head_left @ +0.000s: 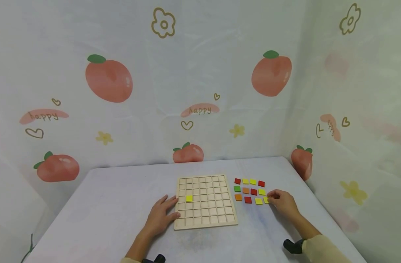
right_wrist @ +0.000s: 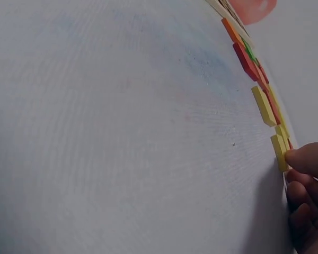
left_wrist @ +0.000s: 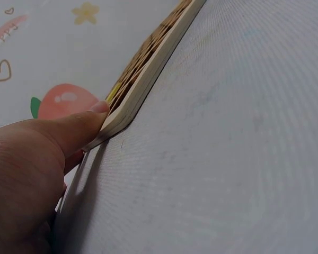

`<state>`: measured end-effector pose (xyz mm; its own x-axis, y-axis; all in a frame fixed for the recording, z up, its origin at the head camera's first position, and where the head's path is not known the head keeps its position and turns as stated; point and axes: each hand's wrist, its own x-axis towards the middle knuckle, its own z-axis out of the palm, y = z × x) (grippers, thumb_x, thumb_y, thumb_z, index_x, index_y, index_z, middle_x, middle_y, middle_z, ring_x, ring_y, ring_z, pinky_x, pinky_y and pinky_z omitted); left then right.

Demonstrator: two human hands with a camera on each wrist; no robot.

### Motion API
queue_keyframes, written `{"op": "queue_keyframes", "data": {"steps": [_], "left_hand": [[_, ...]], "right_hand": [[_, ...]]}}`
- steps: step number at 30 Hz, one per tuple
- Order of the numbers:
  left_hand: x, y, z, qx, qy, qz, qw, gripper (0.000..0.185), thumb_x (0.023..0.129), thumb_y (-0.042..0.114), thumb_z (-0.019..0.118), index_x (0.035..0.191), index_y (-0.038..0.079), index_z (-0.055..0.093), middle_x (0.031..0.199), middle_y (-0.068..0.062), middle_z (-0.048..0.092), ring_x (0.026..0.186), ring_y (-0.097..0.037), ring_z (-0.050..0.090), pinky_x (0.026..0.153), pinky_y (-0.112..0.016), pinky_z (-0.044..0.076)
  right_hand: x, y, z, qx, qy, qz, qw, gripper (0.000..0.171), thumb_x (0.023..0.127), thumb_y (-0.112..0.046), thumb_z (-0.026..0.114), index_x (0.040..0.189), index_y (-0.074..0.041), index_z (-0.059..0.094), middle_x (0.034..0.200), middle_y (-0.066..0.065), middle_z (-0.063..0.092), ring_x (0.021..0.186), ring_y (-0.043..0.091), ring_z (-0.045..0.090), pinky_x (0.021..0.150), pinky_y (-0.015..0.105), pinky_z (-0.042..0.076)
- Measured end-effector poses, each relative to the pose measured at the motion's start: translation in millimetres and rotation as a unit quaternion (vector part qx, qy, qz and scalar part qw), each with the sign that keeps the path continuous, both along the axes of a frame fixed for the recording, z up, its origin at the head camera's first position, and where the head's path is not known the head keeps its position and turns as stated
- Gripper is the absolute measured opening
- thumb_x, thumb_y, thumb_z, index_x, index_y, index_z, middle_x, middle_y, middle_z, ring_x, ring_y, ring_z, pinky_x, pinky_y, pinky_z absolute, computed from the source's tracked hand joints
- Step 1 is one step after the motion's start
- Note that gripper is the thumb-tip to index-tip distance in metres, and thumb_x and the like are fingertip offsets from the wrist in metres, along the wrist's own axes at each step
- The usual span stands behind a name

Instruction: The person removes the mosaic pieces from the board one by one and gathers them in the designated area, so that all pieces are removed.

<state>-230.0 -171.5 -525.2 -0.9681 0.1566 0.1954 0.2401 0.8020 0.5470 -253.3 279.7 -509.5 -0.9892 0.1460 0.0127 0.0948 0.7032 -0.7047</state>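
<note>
A square wooden grid board (head_left: 207, 227) lies flat on the table, with one yellow tile (head_left: 189, 198) in a cell towards its left side. My left hand (head_left: 159, 217) rests against the board's left edge, fingers relaxed. In the left wrist view the thumb (left_wrist: 77, 127) lies over the wooden rim (left_wrist: 140, 90). To the right of the board, my right hand (head_left: 284, 203) pinches a yellow tile (head_left: 266, 200) at the near right end of a group of tiles. The right wrist view has the thumb (right_wrist: 307, 159) against that tile's edge, the other fingers curled below.
Loose square tiles lie in rough rows between board and right hand: several yellow (head_left: 253, 181) and red (head_left: 247, 200), two orange (head_left: 238, 197) and one green (head_left: 237, 189). A white table (head_left: 108, 212) carries everything. Printed curtains (head_left: 220, 73) rise behind it and along the right.
</note>
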Motion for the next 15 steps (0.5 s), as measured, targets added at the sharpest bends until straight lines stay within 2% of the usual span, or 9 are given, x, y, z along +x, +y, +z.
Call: {"op": "queue_keyframes", "data": {"steps": [6,15], "left_hand": [[1.5,-2,1.1,0.003,0.02,-0.016,0.9997,0.059,0.071,0.048,0.062,0.122,0.021,0.051,0.128,0.01,0.043,0.123,-0.026,0.027,0.094,-0.052,0.024],[2.0,-1,1.4,0.004,0.017,-0.013,0.9998,0.058,0.071,0.045,0.064,0.122,0.022,0.051,0.128,0.01,0.043,0.123,-0.025,0.027,0.093,-0.052,0.024]], "right_hand": [[-3.4,0,-1.7,0.01,0.022,0.0,1.0,0.012,0.078,-0.011,0.061,0.089,-0.008,0.061,0.078,0.003,0.054,0.073,0.019,0.047,0.061,0.027,0.044],[-11.3,-13,14.7,-0.016,0.016,-0.014,1.0,0.012,0.081,-0.011,0.057,0.091,-0.005,0.059,0.079,0.007,0.052,0.074,0.021,0.046,0.055,0.021,0.043]]}}
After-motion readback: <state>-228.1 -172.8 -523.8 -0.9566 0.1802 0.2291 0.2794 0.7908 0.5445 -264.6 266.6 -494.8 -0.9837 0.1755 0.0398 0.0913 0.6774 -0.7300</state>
